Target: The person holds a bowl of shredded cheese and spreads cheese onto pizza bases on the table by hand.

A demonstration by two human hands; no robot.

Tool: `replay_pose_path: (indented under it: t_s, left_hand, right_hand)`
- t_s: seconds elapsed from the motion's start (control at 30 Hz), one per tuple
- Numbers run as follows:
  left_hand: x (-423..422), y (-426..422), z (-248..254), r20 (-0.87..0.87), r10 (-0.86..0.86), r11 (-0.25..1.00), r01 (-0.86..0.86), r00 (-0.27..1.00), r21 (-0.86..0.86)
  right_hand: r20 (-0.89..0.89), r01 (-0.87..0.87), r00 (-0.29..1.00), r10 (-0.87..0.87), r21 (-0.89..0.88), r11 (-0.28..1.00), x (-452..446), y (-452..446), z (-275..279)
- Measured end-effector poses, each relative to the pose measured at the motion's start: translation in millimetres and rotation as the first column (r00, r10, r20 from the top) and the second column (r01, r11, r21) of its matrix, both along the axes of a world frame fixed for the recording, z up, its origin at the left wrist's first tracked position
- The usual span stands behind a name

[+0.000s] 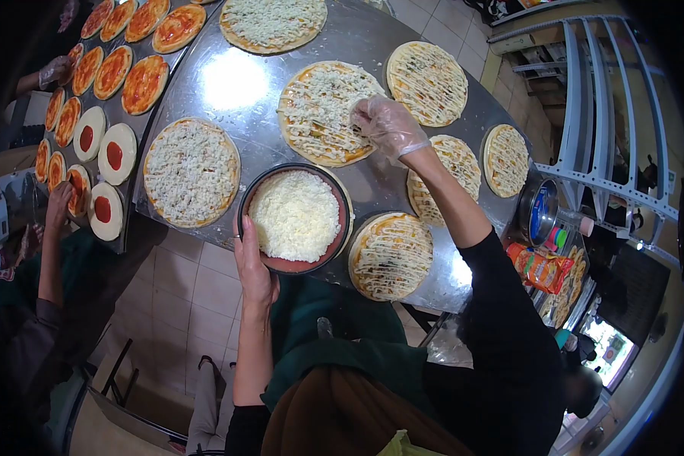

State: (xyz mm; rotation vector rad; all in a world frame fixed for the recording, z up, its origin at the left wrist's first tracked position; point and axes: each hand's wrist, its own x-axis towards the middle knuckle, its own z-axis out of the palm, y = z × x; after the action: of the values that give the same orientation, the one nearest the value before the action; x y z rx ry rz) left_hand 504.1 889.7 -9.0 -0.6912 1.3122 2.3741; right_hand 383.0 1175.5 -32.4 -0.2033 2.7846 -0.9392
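A round, dark-rimmed bowl with a reddish-brown inner wall [296, 265], filled with loose, white grated cheese [292, 215], sits in a worker's bare left hand [256, 262] above the near edge of a grey metal desk [258, 121]. The bowl looks stiff and, filled as it is, probably has some weight; its side and rim seem the sound place to grip, kept level so nothing spills. The cheese itself appears light, soft and crumbly (the sort that scatters at a nudge), best taken in small pinches.

Farther in on the desk lies a round, pale-crusted pizza [317, 106] strewn with white shreds, its soft base likely to sag unless supported from beneath.

The left forearm rises from below, the hand wrapped around the bowl's near left side, thumb against the outer wall and the other fingers largely hidden. The right hand [390, 129], in a clear plastic glove, reaches in from the right over the pizza's edge, wrist bent, fingers drawn narrowly together; whether they pinch any cheese cannot be told.

To the left rests a thickly cheese-covered round pizza [191, 172]; beyond it, a co-worker's bare hand [61, 199] is at a sauce-red dough round [78, 190].
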Motion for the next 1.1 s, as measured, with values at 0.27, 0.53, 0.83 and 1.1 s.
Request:
replay_pose_path:
  t_s: [0.27, 0.53, 0.83, 1.1]
  left_hand:
    - [-21, 36, -14, -0.129, -0.14, 0.981, 0.12, 0.982, -0.149]
    - [-26, 44, -25, -0.104, -0.157, 0.982, 0.144, 0.982, -0.125]
    - [-29, 43, -28, -0.033, -0.135, 0.991, 0.136, 0.99, 0.01]
    - [-23, 15, -12, -0.013, -0.042, 0.999, 0.042, 0.999, 0.021]
  right_hand:
    - [-0.089, -0.297, 0.955, 0.285, -0.201, 0.933, 54, -73, 67]
    - [-0.059, -0.32, 0.947, 0.316, -0.239, 0.916, 71, -71, 36]
    - [0.35, 0.0, 0.875, 0.335, -0.691, 0.723, 39, -38, 53]
    - [0.305, 0.216, 0.943, -0.134, -0.254, 0.943, -4, 52, -9]
